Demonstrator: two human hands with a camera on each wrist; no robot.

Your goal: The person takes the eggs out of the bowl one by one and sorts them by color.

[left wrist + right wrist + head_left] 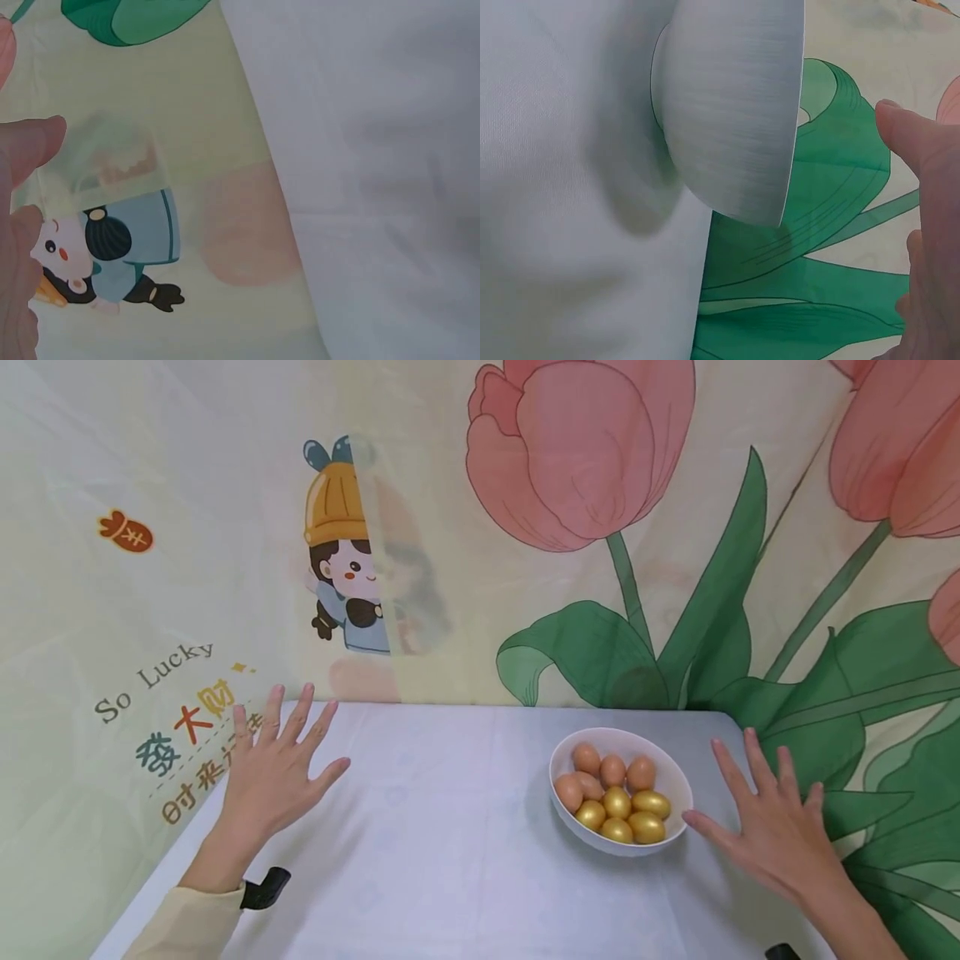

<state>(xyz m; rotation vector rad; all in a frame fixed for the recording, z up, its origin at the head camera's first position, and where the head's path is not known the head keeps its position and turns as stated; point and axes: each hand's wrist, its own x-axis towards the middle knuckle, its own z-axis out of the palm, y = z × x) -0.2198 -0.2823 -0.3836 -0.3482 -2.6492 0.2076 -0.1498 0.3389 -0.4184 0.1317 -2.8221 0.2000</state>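
Observation:
A white bowl point(561, 823) stands on the right half of the white table, seen from its side in the right wrist view. Inside it, several brown eggs point(612, 770) lie toward the back and several golden eggs point(617, 802) toward the front. My right hand point(776, 835) is just right of the bowl, fingers spread, its thumb tip close to the rim. Over the table's left side my left hand point(273, 777) is held up with straight, spread fingers. Neither hand holds anything. In the left wrist view, part of the left hand point(19, 247) shows at the left edge.
The table point(435, 827) has a white cover, and its back edge meets a printed cloth backdrop point(442, 410) with pink tulips, green leaves and a cartoon figure. More printed cloth with lettering runs along the left. A black band point(266, 888) sits on the left wrist.

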